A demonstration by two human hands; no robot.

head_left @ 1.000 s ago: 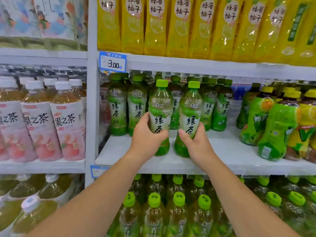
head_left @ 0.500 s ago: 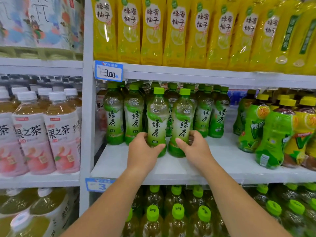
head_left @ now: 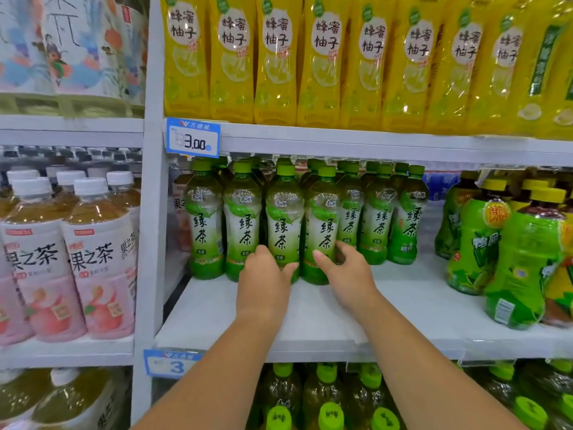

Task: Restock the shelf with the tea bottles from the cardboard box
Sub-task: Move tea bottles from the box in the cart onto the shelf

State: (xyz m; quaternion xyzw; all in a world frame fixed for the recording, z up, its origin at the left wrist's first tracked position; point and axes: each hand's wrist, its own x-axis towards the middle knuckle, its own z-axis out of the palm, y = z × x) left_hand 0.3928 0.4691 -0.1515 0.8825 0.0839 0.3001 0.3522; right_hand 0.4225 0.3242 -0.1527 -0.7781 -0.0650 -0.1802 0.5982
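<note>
Two green tea bottles with green caps stand upright on the white middle shelf point(head_left: 403, 308), in line with a row of the same bottles. My left hand point(head_left: 263, 282) wraps the base of the left one point(head_left: 283, 225). My right hand point(head_left: 347, 271) grips the lower part of the right one point(head_left: 324, 231). More green tea bottles point(head_left: 203, 225) stand to the left, and others point(head_left: 376, 218) to the right and behind. The cardboard box is out of view.
Yellow honey-citron bottles point(head_left: 322, 57) fill the shelf above. Bright green bottles with yellow caps point(head_left: 521, 259) stand at the right. Pink-labelled fruit tea bottles point(head_left: 93, 259) sit in the left bay. Green-capped bottles point(head_left: 325, 398) fill the shelf below. A price tag point(head_left: 193, 138) reads 3.00.
Both hands have pushed the two bottles back from the shelf's front into the row and slid down toward their bases. The bottles now stand on the shelf.
</note>
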